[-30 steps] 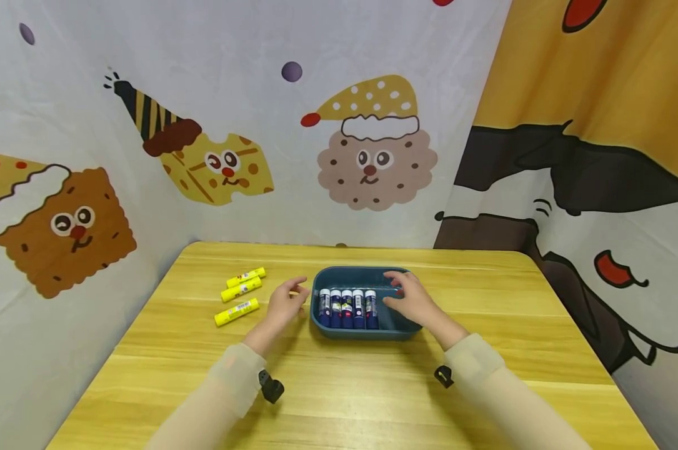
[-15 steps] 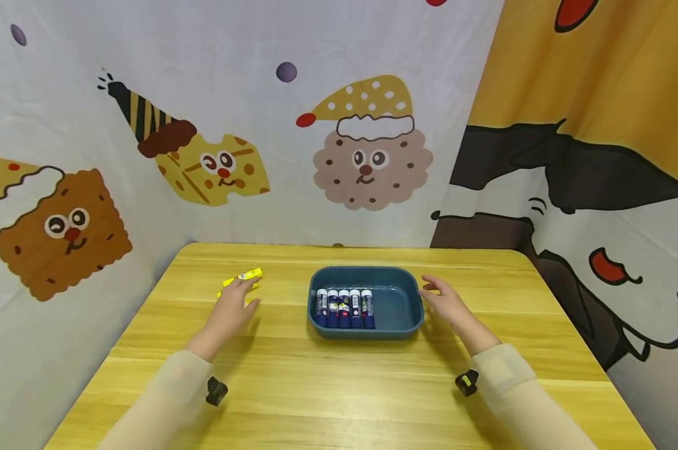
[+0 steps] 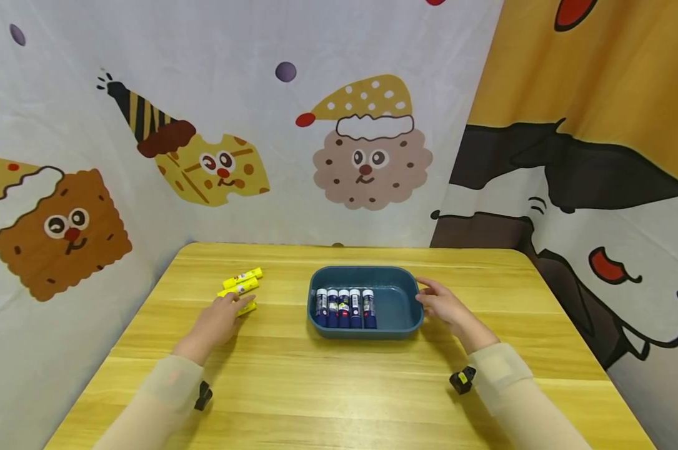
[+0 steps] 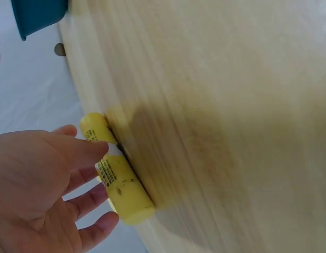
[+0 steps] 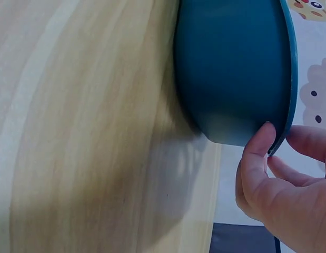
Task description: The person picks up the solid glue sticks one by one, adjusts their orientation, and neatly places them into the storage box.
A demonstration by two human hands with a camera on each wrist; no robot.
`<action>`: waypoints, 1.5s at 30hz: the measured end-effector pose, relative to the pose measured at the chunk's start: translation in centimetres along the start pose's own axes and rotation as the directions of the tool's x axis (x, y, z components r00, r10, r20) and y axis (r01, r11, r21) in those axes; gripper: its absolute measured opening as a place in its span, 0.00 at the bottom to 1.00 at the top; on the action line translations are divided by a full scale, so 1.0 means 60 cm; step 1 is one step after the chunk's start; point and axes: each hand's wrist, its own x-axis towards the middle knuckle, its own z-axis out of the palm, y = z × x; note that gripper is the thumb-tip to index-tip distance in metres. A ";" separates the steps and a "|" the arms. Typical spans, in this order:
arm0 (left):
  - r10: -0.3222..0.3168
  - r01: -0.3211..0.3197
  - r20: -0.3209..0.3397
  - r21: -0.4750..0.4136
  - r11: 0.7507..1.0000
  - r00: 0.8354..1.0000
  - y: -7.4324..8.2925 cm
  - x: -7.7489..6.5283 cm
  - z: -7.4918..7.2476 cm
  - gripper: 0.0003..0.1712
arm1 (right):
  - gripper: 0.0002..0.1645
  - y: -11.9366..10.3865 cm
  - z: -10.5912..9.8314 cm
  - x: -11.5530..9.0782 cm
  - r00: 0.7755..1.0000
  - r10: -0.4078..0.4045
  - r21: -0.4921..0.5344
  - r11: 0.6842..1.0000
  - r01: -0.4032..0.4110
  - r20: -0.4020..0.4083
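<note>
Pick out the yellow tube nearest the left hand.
The front tube, closest to the person, right by the left hand; the middle tube and rear tube lie beyond.

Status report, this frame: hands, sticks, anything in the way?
Left hand at nearest yellow stick, grip unclear. Right hand pinches teal box by its edge. Five blue sticks inside. Nothing visibly blocking.

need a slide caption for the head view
Left hand over the nearest yellow tube, right hand gripping a blue tray by its right end, five white-capped tubes inside.
</note>
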 end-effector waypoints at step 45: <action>-0.276 0.356 0.262 -0.854 0.379 0.925 0.257 0.129 -0.073 0.41 | 0.32 0.004 -0.004 0.004 1.000 0.028 0.032 0.999 -0.028 -0.005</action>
